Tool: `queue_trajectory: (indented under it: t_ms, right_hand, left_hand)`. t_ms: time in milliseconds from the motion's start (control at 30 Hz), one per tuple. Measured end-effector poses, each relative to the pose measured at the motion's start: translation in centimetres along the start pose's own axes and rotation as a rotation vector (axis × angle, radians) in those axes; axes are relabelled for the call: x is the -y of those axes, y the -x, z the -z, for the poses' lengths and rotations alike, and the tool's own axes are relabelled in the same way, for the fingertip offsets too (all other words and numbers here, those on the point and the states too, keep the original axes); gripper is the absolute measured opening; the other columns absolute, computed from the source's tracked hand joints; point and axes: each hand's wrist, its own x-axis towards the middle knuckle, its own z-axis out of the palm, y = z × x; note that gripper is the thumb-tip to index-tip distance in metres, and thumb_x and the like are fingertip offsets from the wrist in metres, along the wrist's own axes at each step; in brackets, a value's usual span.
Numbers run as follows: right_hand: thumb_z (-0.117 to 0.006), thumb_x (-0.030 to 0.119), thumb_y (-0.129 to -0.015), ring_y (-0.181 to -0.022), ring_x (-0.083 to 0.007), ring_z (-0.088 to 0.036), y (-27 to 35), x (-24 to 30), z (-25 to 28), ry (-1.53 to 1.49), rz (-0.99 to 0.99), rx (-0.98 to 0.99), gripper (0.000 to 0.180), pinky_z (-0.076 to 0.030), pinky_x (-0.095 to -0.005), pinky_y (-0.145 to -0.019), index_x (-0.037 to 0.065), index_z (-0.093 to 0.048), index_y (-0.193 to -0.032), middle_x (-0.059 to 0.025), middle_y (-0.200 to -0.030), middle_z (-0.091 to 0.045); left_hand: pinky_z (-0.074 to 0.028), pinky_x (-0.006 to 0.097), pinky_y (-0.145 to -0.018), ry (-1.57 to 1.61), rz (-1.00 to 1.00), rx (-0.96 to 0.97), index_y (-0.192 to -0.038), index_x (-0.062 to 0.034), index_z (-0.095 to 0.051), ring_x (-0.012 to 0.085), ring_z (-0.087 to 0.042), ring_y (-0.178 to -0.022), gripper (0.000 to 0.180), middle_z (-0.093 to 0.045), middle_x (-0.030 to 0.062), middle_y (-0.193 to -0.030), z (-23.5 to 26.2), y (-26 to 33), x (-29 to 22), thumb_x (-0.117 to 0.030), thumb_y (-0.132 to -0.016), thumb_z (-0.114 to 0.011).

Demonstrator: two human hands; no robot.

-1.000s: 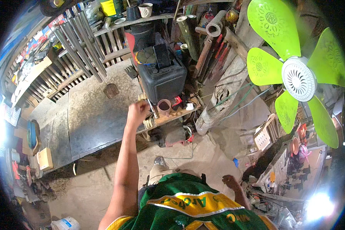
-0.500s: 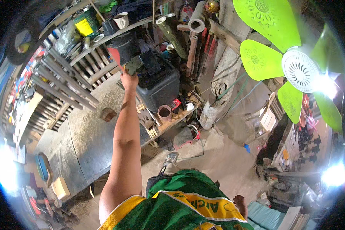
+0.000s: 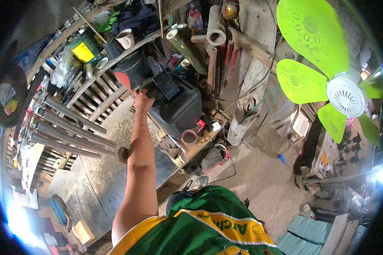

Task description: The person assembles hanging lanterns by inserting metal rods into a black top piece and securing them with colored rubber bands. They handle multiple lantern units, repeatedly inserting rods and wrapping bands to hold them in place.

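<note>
My left hand point(image 3: 143, 101) is stretched far forward over the bench, its fingers curled closed. A red flat piece point(image 3: 123, 79) sticks up from the thumb side, narrowing toward my fingers; its kind does not show. To the right of the hand stands a large dark plastic container point(image 3: 178, 112). On top of it lies a dark flat rectangular thing point(image 3: 166, 85), like a phone. A black bucket point(image 3: 134, 66) stands just behind the red piece. My right hand is hidden past the green and yellow shirt.
A reddish cup point(image 3: 189, 137) stands at the bench point(image 3: 110, 127) edge. Several metal tubes point(image 3: 72, 131) jut out from the left. A fan with green blades point(image 3: 347, 95) hangs close at the upper right. Bamboo pieces point(image 3: 187, 49) lean at the back. A pail point(image 3: 212, 160) sits on the floor.
The view has shifted, so the bench and container sit lower in it. My left hand stays beside the container with the red piece by its fingers. My right hand has gone from sight.
</note>
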Motion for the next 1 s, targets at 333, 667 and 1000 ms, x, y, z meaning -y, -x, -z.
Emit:
queue_trajectory:
  t_ms: [333, 667, 1000]
  right_hand:
    - [-0.067, 0.019, -0.083, -0.07, -0.0209, -0.066, 0.6, 0.3, 0.4, 0.039, 0.007, -0.035, 0.023, -0.052, -0.0355, -0.059, 0.005, -0.07, -0.1, -0.0101, -0.08, -0.071]
    - [-0.068, 0.021, -0.082, -0.068, -0.02, -0.066, -1.0, 0.9, 0.8, 0.113, 0.064, -0.014, 0.023, -0.052, -0.0346, -0.059, 0.006, -0.071, -0.1, -0.0092, -0.078, -0.07]
    - [-0.056, 0.035, -0.096, -0.091, -0.0216, -0.068, -8.2, 11.4, -0.6, -0.218, 0.041, 0.118, 0.037, -0.051, -0.0384, -0.073, 0.008, -0.061, -0.12, -0.0049, -0.108, -0.07]
  left_hand:
    - [-0.048, 0.046, -0.094, 0.053, -0.04, -0.021, -0.134, -0.0163, -0.053, 0.0323, -0.063, -0.108, 0.043, -0.067, 0.0166, -0.113, 1.3, -0.2, -0.3, -0.016, -0.091, -0.055]
    - [-0.051, 0.047, -0.084, 0.365, 0.045, -0.308, -0.128, -0.012, -0.057, 0.0381, -0.064, -0.101, 0.038, -0.067, 0.0196, -0.11, 1.1, 0.7, 3.9, -0.015, -0.09, -0.06]
    - [-0.05, 0.039, -0.073, 0.706, -0.016, -0.704, -0.122, -0.0016, -0.059, 0.0322, -0.065, -0.083, 0.035, -0.067, 0.0194, -0.093, 1.2, 12.6, -0.4, -0.008, -0.087, -0.061]
